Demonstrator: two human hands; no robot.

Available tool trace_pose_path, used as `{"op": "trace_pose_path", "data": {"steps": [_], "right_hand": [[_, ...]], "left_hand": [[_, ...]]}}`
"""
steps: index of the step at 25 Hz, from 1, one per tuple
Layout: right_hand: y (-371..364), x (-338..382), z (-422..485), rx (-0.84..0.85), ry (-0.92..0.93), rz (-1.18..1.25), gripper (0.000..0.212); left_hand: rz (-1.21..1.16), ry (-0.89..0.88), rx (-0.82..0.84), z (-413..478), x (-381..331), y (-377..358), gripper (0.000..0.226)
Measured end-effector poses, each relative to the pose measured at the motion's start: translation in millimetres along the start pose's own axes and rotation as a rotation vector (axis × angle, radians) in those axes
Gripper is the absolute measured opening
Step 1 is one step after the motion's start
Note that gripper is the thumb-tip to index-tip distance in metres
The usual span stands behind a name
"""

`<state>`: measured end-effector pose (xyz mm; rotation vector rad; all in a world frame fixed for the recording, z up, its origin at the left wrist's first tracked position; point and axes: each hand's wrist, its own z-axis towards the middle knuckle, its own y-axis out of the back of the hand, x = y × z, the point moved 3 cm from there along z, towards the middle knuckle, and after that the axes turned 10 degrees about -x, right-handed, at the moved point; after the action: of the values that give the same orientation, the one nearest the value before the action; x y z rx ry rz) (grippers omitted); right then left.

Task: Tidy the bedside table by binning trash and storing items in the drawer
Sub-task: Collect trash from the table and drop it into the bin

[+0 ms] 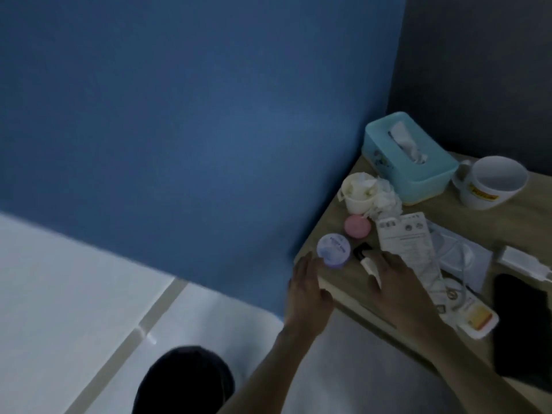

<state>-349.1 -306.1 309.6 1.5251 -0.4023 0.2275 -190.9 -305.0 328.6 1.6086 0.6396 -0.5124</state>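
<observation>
The wooden bedside table (430, 204) is crowded. My left hand (307, 291) hovers flat-fingered at its near left corner, just short of a lavender round jar (333, 250). My right hand (397, 282) reaches over the front edge with spread fingers, above a small white tube (370, 268) and a small black item (362, 249); whether it touches them is unclear. Behind sit a pink round jar (357, 227) and a white cup stuffed with crumpled tissue (360, 191). A white printed packet (403, 237) lies next to my right hand.
A teal tissue box (409, 162) and a white mug (493, 183) stand at the back. Further right lie a face mask in plastic (460, 258), a white charger (522, 261), a black phone (519, 324) and a yellow-labelled packet (475, 319). A blue wall rises on the left.
</observation>
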Motion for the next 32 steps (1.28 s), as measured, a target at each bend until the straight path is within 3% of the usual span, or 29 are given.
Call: {"op": "trace_pose_path", "data": {"steps": [6, 10, 13, 16, 21, 27, 32], "right_hand": [[8, 81, -13, 0.225, 0.261, -0.066, 0.048], [-1, 135, -29, 0.319, 0.34, -0.039, 0.034], [-4, 179, -51, 0.378, 0.405, -0.05, 0.05], [-21, 229, -78, 0.508, 0.539, -0.098, 0.05], [-90, 304, -123, 0.569, 0.836, -0.233, 0.049], [-223, 296, -181, 0.694, 1.147, -0.339, 0.056], [-330, 247, -199, 0.731, 1.451, -0.488, 0.065]], "left_hand": [[0.137, 0.155, 0.079, -39, 24, 59, 0.062], [0.136, 0.187, 0.079, -71, 47, 94, 0.06], [0.124, 0.19, 0.054, -93, 66, 117, 0.059], [0.123, 0.23, -0.012, -118, 97, 145, 0.059], [0.108, 0.452, -0.165, -175, 188, 180, 0.059], [0.091, 0.719, -0.218, -226, 303, 116, 0.057], [0.191, 0.793, -0.056, -241, 375, 16, 0.064]]}}
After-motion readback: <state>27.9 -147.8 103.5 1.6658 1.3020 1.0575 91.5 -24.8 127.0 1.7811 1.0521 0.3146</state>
